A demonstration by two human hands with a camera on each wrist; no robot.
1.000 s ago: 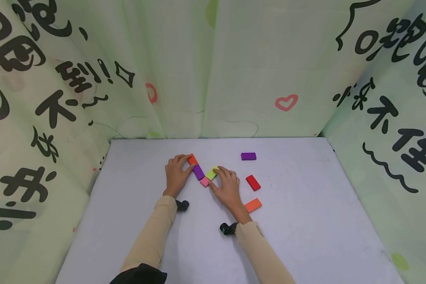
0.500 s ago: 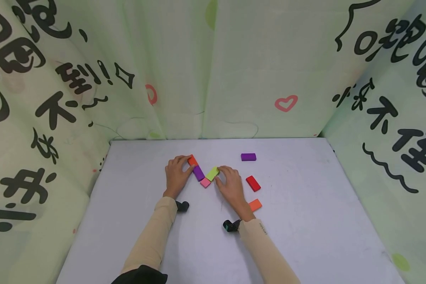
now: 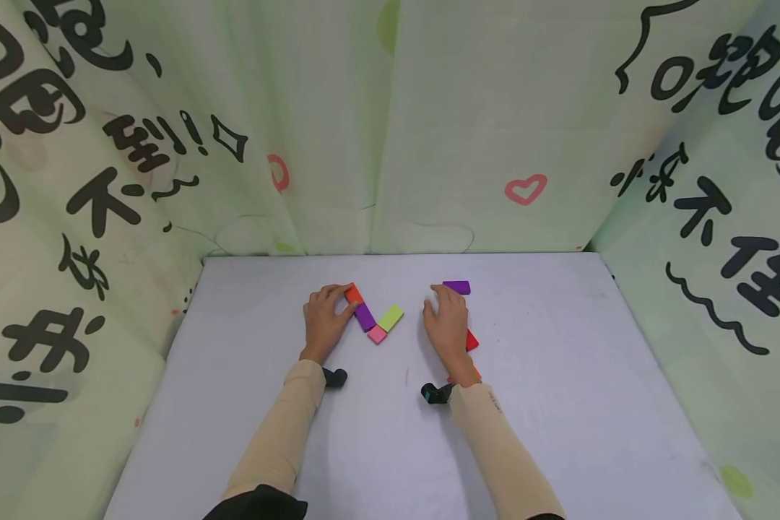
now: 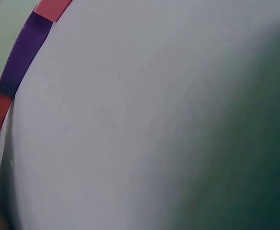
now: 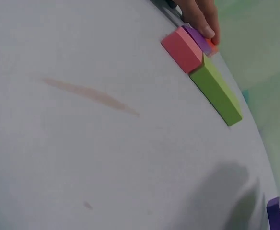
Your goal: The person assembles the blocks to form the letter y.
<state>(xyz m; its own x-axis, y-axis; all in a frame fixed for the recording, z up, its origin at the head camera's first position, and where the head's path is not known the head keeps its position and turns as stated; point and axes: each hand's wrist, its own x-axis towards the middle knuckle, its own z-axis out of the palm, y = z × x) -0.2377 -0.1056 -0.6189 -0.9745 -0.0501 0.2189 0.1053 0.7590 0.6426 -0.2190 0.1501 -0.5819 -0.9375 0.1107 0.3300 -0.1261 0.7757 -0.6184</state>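
In the head view, a V of blocks lies on the table: an orange-red block (image 3: pixel 354 294), a purple block (image 3: pixel 365 317), a pink block (image 3: pixel 377 334) at the corner and a lime-green block (image 3: pixel 391 318). My left hand (image 3: pixel 325 321) pinches the orange-red block at the V's upper left end, its thumb beside the joint with the purple one. Away from the V, my right hand (image 3: pixel 448 325) reaches over the table with nothing in its fingers. Its fingertips are near a second purple block (image 3: pixel 457 287); whether they touch it I cannot tell.
Partly hidden under the right hand and wrist are a red block (image 3: pixel 472 341) and another orange block (image 3: pixel 477 373). A white table (image 3: pixel 559 433) carries everything. Pale green printed curtains (image 3: pixel 455 130) hang along its back and sides.
My right hand has let go of the lime-green block and moved right and away from me, towards the separate purple block. The left hand has stayed on the orange-red block.
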